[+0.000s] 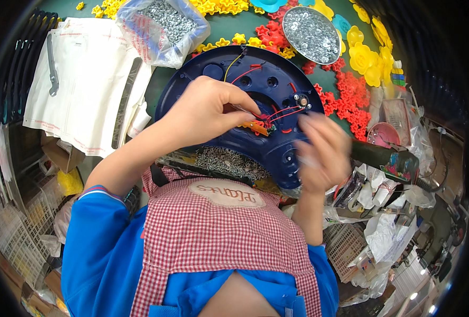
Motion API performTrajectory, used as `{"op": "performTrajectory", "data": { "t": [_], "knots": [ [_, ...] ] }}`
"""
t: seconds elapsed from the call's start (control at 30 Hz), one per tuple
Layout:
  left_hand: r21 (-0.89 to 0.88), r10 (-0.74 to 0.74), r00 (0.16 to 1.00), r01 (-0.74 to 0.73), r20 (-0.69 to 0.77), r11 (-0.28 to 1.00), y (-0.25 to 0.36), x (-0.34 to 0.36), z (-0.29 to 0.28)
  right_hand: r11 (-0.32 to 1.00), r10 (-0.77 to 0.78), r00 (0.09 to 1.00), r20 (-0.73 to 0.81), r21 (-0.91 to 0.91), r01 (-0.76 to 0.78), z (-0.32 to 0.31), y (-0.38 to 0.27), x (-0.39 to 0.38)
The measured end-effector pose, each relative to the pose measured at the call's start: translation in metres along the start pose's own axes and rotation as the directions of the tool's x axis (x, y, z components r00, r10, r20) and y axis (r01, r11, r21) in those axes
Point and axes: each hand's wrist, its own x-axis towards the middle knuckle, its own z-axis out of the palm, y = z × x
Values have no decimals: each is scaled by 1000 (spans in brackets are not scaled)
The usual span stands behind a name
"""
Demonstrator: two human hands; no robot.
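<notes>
L hand [213,111] is in over the middle of the dark-blue shell [276,153], thumb + index drawn tog., looks pinched on the red wires [287,111]; exact contact pt partly hidden. Orange board [255,128] sits just below those fingertips, long axis approx L–R, R end dipping a bit twd the worktop's [224,29] near edge. So L hand is nearer the board, by far.

R hand [324,150] hangs at the shell's R edge, well apart from L hand; fingers look loosely bent but too blurred to say if anything's held. Board lies to its L & slightly farther from the worktop's R edge. Nearest R hand is the round metal part [303,101], just beyond its fingertips, twd the far edge; the red wires span btwn that part & board, rising to the R. Shell lies hollow side up near worktop's near edge.
</notes>
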Motion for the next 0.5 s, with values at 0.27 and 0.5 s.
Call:
{"op": "performTrajectory", "data": {
  "t": [0.27, 0.5],
  "knots": [
    [-695, -361, 932, 275, 24, 664, -22, 25, 52, 951, 193, 946, 261, 186, -246, 42, 13, -4],
    [-577, -243, 965, 256, 101, 776, -19, 33, 51, 946, -319, 948, 23, -56, 320, 39, 55, 18]
  ]
}}
